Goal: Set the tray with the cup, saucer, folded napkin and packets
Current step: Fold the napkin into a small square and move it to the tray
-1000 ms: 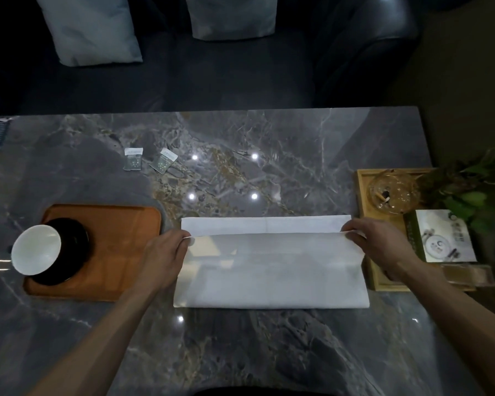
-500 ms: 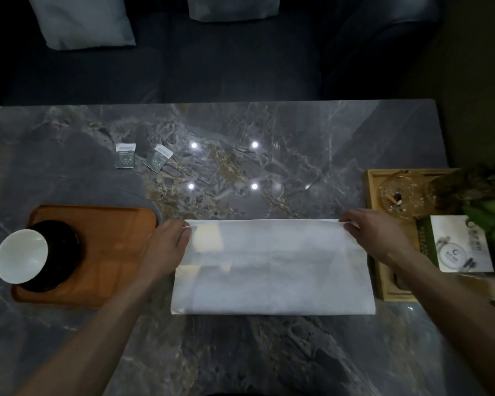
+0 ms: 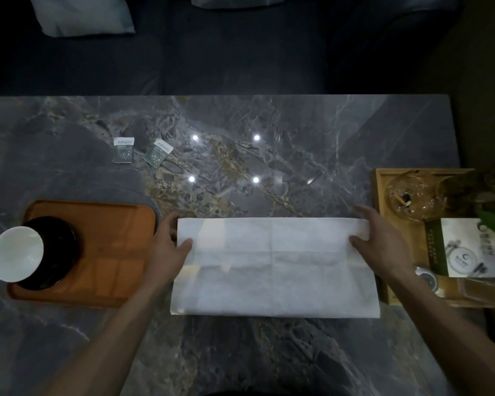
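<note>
Left hand (image 3: 169,247) and right hand (image 3: 380,244) pinch the napkin's (image 3: 274,270) far corners at nine and three o'clock, flat on the bench (image 3: 269,155).

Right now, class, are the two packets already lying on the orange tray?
No: both packets lie on the marble table, beyond the orange tray, which holds only the cup and saucer.
</note>
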Tool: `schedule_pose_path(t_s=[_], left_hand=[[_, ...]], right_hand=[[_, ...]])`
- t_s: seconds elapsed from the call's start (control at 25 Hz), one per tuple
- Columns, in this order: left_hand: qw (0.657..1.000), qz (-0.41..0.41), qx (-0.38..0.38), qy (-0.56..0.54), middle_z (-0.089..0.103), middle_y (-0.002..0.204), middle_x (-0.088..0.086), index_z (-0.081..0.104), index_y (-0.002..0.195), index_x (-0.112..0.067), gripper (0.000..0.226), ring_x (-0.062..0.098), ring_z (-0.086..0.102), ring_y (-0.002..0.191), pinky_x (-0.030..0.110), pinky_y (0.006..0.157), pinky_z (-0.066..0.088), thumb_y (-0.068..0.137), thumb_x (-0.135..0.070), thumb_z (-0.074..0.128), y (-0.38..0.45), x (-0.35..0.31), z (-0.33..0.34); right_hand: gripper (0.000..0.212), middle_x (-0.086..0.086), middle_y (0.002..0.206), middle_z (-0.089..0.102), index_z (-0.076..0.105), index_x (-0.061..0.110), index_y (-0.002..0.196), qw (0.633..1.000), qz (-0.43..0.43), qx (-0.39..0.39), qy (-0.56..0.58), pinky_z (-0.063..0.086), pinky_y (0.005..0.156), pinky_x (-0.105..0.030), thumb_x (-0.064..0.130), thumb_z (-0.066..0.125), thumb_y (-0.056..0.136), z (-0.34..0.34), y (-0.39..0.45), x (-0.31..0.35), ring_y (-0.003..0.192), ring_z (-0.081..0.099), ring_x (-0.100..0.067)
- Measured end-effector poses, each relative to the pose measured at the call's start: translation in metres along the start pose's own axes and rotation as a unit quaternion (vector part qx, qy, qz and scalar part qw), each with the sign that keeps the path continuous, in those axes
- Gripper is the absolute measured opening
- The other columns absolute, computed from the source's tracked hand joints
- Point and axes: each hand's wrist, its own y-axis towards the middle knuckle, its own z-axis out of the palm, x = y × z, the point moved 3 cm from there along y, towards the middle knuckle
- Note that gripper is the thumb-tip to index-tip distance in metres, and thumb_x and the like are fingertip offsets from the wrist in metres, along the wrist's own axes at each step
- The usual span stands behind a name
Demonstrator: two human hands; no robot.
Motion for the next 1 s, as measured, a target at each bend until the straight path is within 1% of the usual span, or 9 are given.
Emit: schedule_pose_path(t_s=[0.08, 0.16, 0.32, 0.44, 0.52, 0.6, 0.72, 0.84, 1.0], left_hand=[[1.0, 0.007, -0.012, 0.008, 0.061, 0.1, -0.009, 0.038, 0.135, -0.04, 0.067, 0.011, 0.062, 0.085, 0.031, 0.062, 0.05, 0.082, -0.013, 0.07, -0.012, 0.006, 0.001], [1.0, 0.013, -0.014, 0.019, 0.061, 0.099, -0.006, 0.039, 0.136, -0.037, 0.068, 0.011, 0.061, 0.083, 0.028, 0.06, 0.047, 0.081, -0.013, 0.071, -0.023, 0.012, 0.003], [0.999, -0.04, -0.021, 0.022, 0.062, 0.102, 0.0, 0.037, 0.142, -0.03, 0.07, 0.016, 0.061, 0.085, 0.038, 0.069, 0.052, 0.083, -0.017, 0.071, -0.047, 0.033, 0.003], [0.997, -0.071, -0.026, 0.016, 0.063, 0.097, 0.002, 0.039, 0.143, -0.023, 0.069, 0.019, 0.062, 0.081, 0.044, 0.074, 0.054, 0.083, -0.014, 0.072, -0.064, 0.049, 0.002], [0.996, -0.09, -0.027, -0.001, 0.063, 0.092, 0.002, 0.043, 0.14, -0.02, 0.065, 0.022, 0.063, 0.08, 0.045, 0.075, 0.054, 0.083, -0.012, 0.073, -0.074, 0.058, 0.002], [0.994, -0.105, -0.027, -0.006, 0.064, 0.089, 0.0, 0.05, 0.132, -0.019, 0.055, 0.021, 0.063, 0.079, 0.04, 0.071, 0.051, 0.083, -0.012, 0.074, -0.082, 0.067, 0.002], [0.994, -0.105, -0.031, -0.014, 0.067, 0.084, 0.003, 0.062, 0.111, -0.015, 0.031, 0.026, 0.066, 0.082, 0.035, 0.069, 0.048, 0.082, -0.011, 0.075, -0.092, 0.08, 0.001], [0.993, -0.111, -0.028, -0.029, 0.071, 0.082, 0.003, 0.069, 0.091, -0.014, 0.011, 0.023, 0.067, 0.082, 0.033, 0.071, 0.047, 0.082, -0.01, 0.075, -0.095, 0.088, 0.0], [0.994, -0.105, -0.022, -0.022, 0.071, 0.081, 0.007, 0.069, 0.082, -0.013, 0.006, 0.025, 0.064, 0.08, 0.037, 0.074, 0.047, 0.085, -0.009, 0.072, -0.097, 0.093, -0.001]], right_hand=[[0.081, -0.002, 0.145, 0.048, 0.025, 0.037, 0.144, 0.998, 0.033, -0.016, 0.052, 0.049, 0.095, -0.049, 0.023, 0.075, 0.081, 0.004, -0.018, -0.006, 0.125, 0.053, -0.028], [0.088, -0.004, 0.145, 0.049, 0.019, 0.038, 0.145, 0.995, 0.05, -0.023, 0.087, 0.049, 0.095, -0.052, 0.02, 0.075, 0.08, 0.007, -0.035, -0.008, 0.123, 0.054, -0.03], [0.078, -0.005, 0.139, 0.056, 0.021, 0.035, 0.144, 0.992, 0.096, -0.021, 0.073, 0.054, 0.084, -0.05, 0.017, 0.068, 0.084, 0.012, -0.069, -0.017, 0.113, 0.062, -0.031], [0.069, -0.007, 0.135, 0.059, 0.026, 0.031, 0.144, 0.989, 0.133, -0.015, 0.064, 0.055, 0.086, -0.051, 0.02, 0.063, 0.088, 0.017, -0.094, -0.029, 0.111, 0.063, -0.031], [0.061, -0.008, 0.128, 0.063, 0.032, 0.03, 0.142, 0.986, 0.147, -0.023, 0.072, 0.054, 0.086, -0.049, 0.022, 0.061, 0.089, 0.02, -0.11, -0.039, 0.107, 0.064, -0.03], [0.049, -0.007, 0.118, 0.068, 0.041, 0.029, 0.135, 0.982, 0.17, -0.026, 0.072, 0.052, 0.083, -0.046, 0.024, 0.06, 0.09, 0.024, -0.122, -0.05, 0.101, 0.065, -0.03], [0.027, -0.006, 0.104, 0.071, 0.057, 0.023, 0.116, 0.977, 0.199, -0.037, 0.073, 0.049, 0.079, -0.042, 0.029, 0.061, 0.09, 0.03, -0.134, -0.066, 0.094, 0.066, -0.029], [0.018, -0.008, 0.098, 0.072, 0.066, 0.019, 0.099, 0.974, 0.208, -0.04, 0.083, 0.049, 0.08, -0.039, 0.033, 0.064, 0.089, 0.033, -0.136, -0.077, 0.088, 0.064, -0.026], [0.01, -0.004, 0.085, 0.07, 0.067, 0.023, 0.084, 0.976, 0.193, -0.033, 0.095, 0.043, 0.073, -0.034, 0.032, 0.067, 0.087, 0.034, -0.137, -0.086, 0.076, 0.058, -0.019]])
